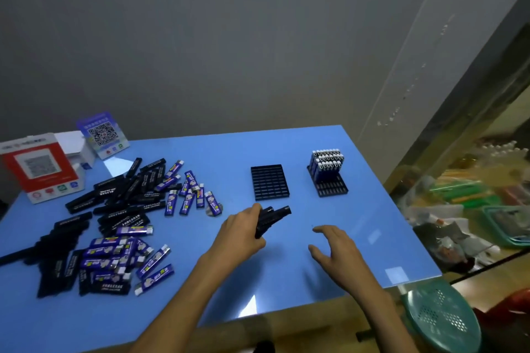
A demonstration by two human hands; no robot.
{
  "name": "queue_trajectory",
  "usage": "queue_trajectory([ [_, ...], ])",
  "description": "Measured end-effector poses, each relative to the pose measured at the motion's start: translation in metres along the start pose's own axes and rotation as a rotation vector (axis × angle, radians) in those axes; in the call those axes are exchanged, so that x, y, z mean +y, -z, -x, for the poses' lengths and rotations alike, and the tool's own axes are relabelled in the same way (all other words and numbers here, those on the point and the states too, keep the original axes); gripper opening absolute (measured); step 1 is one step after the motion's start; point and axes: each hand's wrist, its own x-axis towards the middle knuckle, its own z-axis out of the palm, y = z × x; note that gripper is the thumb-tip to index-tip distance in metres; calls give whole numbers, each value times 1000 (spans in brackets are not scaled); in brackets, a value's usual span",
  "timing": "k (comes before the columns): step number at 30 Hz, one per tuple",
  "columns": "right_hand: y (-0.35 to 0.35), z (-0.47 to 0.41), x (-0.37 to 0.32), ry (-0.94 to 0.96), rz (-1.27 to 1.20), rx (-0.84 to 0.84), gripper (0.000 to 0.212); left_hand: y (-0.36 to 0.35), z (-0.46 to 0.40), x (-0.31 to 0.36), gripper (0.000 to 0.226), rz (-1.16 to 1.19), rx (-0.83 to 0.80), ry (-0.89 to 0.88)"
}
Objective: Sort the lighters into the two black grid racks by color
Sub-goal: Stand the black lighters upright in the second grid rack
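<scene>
Your left hand (239, 233) is gripping a small bunch of black lighters (271, 218), fingers curled round them, their ends sticking out toward the empty grid rack (269, 182) just beyond. How many you are holding is hard to tell; they are overlapping and dark. Your right hand (334, 248) is hovering over the blue table (329, 137) beside the bunch, fingers spread and loosely bent, holding nothing.

By the look of things, you are starting the black batch: the near rack is showing only bare cells, while the far rack (329, 180) on the right is already carrying rows of blue lighters (327, 162) standing upright in its rear part, with front cells open.

The next move is likely asking you to bring the free hand in, draw one lighter from the bunch, turn it upright and seat it in a cell of the empty rack. Keeping the bunch close to the rack should be helping.

Off to the left, the mixed pile (114, 221) of black and blue lighters is lying loose, well apart from both racks, so most of the sorting seems still ahead.
</scene>
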Motion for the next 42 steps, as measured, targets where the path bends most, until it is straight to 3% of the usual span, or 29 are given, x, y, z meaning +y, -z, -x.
queue_trajectory([
  [10,19,-87,-5,94,11,-70,43,0,-66,-6,35,39,41,70],
  [23,36,-175,-32,244,-372,-98,26,-2,-122,-14,40,64,34,167],
  [29,40,-205,-23,274,-448,-186,12,-15,-134,1,39,82,45,236],
  [35,49,-228,-1,237,-657,-331,5,-25,-140,16,41,94,71,315],
  [42,53,-245,7,111,-996,-289,15,-28,-135,10,40,97,88,404],
])
